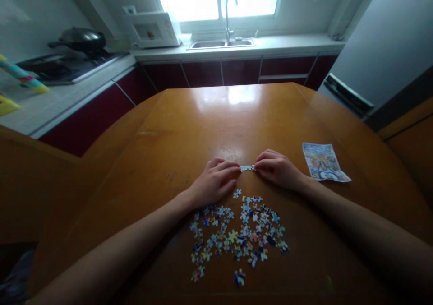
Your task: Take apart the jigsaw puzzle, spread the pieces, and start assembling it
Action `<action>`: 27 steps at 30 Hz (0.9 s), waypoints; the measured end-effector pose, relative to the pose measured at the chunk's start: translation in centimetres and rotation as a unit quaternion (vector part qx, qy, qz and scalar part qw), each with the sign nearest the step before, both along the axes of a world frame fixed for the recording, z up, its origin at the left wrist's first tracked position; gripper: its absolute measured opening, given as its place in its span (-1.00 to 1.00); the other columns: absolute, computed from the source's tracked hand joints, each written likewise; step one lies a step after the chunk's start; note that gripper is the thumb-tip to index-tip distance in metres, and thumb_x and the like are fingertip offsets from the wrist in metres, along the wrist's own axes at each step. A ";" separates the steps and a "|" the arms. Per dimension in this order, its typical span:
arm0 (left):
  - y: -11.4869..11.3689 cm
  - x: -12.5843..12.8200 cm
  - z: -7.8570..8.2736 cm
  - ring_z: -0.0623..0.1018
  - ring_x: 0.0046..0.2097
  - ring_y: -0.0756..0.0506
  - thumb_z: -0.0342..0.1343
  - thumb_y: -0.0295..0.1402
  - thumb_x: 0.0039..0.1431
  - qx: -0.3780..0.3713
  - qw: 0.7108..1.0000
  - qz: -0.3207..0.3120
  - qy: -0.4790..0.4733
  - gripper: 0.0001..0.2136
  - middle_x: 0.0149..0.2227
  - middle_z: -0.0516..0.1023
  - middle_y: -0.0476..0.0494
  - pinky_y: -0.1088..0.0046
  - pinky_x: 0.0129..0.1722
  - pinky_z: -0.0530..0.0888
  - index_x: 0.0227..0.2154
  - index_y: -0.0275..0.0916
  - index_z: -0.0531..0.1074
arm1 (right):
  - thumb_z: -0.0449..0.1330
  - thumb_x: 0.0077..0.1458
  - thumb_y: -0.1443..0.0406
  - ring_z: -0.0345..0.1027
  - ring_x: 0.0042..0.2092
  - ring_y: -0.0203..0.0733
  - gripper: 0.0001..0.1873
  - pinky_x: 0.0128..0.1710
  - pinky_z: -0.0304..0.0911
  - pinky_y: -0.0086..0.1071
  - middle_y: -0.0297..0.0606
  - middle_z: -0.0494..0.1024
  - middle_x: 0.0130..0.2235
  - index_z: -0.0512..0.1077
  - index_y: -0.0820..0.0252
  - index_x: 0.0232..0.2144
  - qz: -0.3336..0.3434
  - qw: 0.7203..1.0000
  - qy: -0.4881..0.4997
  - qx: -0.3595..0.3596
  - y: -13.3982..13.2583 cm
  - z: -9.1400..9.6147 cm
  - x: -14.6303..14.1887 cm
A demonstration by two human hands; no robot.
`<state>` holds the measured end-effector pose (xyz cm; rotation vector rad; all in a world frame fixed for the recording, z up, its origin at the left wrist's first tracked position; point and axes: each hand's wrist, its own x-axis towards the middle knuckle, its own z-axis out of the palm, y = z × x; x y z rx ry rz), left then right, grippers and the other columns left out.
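Observation:
A short joined strip of jigsaw puzzle pieces (247, 168) lies on the wooden table between my hands. My left hand (218, 178) has its fingertips on the strip's left end, the thumb lower and apart from the fingers. At the right end, my right hand (275, 167) pinches the strip between thumb and fingers. Just below sits a loose pale blue puzzle piece (237, 193). Nearer to me spreads a pile of loose puzzle pieces (233, 236) in many colours, with one dark blue and white piece (239, 277) apart at the front.
A creased picture sheet (324, 161) lies on the table (209, 124) to the right. Beyond the table are a sink (206, 44) with a tap, a white microwave (152, 30) and a stove with a dark pan (83, 39). A fridge (382, 48) stands at the right.

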<state>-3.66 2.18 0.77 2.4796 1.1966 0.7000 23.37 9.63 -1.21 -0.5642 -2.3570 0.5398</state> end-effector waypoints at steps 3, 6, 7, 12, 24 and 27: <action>0.0 0.0 0.0 0.34 0.08 -0.25 0.10 -0.29 0.32 -0.003 1.000 -0.006 0.027 -0.66 0.14 0.49 -0.12 0.04 0.15 0.30 0.13 -0.06 0.43 | 0.19 0.22 0.35 0.37 -0.20 -0.19 -0.86 -0.20 0.34 -0.27 -0.21 0.55 -0.26 0.57 0.14 -0.30 -0.001 1.000 -0.011 0.004 0.2 0.0 -0.1; -0.1 0.0 0.1 0.33 0.09 -0.26 0.09 -0.26 0.32 -0.003 0.999 -0.009 0.044 -0.65 0.15 0.48 -0.11 0.04 0.16 0.28 0.14 -0.05 0.42 | 0.18 0.23 0.35 0.36 -0.19 -0.19 -0.86 -0.19 0.35 -0.27 -0.21 0.55 -0.25 0.56 0.15 -0.30 -0.003 1.000 -0.016 0.009 0.3 0.0 -0.2; -0.1 0.0 0.1 0.33 0.10 -0.26 0.09 -0.25 0.32 -0.003 0.999 -0.009 0.048 -0.65 0.15 0.48 -0.11 0.04 0.16 0.28 0.14 -0.05 0.42 | 0.18 0.23 0.35 0.36 -0.20 -0.19 -0.86 -0.19 0.35 -0.27 -0.21 0.55 -0.25 0.56 0.15 -0.31 -0.002 1.000 -0.016 0.011 0.3 0.0 -0.2; -0.1 0.1 0.1 0.35 0.09 -0.26 0.09 -0.26 0.32 -0.009 0.999 -0.005 0.047 -0.65 0.14 0.49 -0.11 0.05 0.14 0.28 0.15 -0.03 0.41 | 0.17 0.22 0.36 0.35 -0.18 -0.17 -0.85 -0.17 0.34 -0.25 -0.21 0.53 -0.25 0.56 0.13 -0.30 0.000 1.000 -0.029 0.009 0.1 0.2 -0.3; 0.3 -0.5 0.1 0.37 0.15 -0.24 -0.16 -0.18 0.45 -0.064 0.997 -0.013 -0.041 -0.62 0.16 0.47 -0.14 0.00 0.19 0.26 0.20 -0.05 0.37 | 0.18 0.18 0.40 0.36 -0.16 -0.14 -0.88 -0.14 0.34 -0.23 -0.19 0.54 -0.21 0.52 0.15 -0.28 -0.006 1.000 -0.023 -0.021 0.3 0.4 -0.4; 0.8 -1.0 -0.2 0.46 0.10 -0.19 -0.12 -0.17 0.44 -0.083 0.984 0.032 -0.153 -0.65 0.07 0.51 -0.21 0.11 0.13 0.39 0.09 -0.14 0.45 | 0.17 0.16 0.44 0.37 -0.20 -0.17 -0.88 -0.19 0.34 -0.26 -0.19 0.53 -0.25 0.49 0.18 -0.28 -0.034 0.999 0.009 -0.037 0.3 0.2 -0.4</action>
